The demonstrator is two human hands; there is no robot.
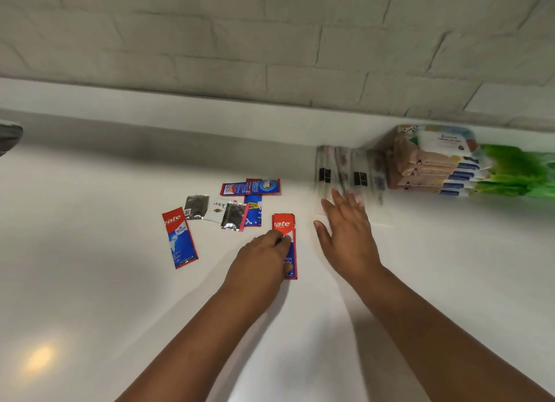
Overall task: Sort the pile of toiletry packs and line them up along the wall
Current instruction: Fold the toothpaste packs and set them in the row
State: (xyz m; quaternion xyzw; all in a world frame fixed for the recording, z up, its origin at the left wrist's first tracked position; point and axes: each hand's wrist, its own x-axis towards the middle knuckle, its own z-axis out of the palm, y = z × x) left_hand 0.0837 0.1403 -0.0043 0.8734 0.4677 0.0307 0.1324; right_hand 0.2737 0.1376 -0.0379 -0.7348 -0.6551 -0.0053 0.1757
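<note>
**Hands among the sachets on the white bench**

At the centre of the frame the left hand (264,259) lies over a red toothpaste sachet (289,226), its fingers curled down onto the sachet's lower half; whether they pinch it or only press on it cannot be told. Just right of it, the right hand (348,236) is spread flat with straight fingers, their tips reaching a blurred set of clear white packs (348,173) that lie near the wall (270,41).

Left of centre sits the loose pile: another red toothpaste sachet (179,238) lying apart at the left, two silver sachets (196,206) (233,216), a white soap sachet (216,210) between them, and two blue sachets (250,187) (253,210) behind, one lying crosswise over the other.

At the upper right, a stack of tan wipe packs (432,164) stands against the wall, with green packs (516,173) just beside it. The bench (90,266) is glossy white.
</note>
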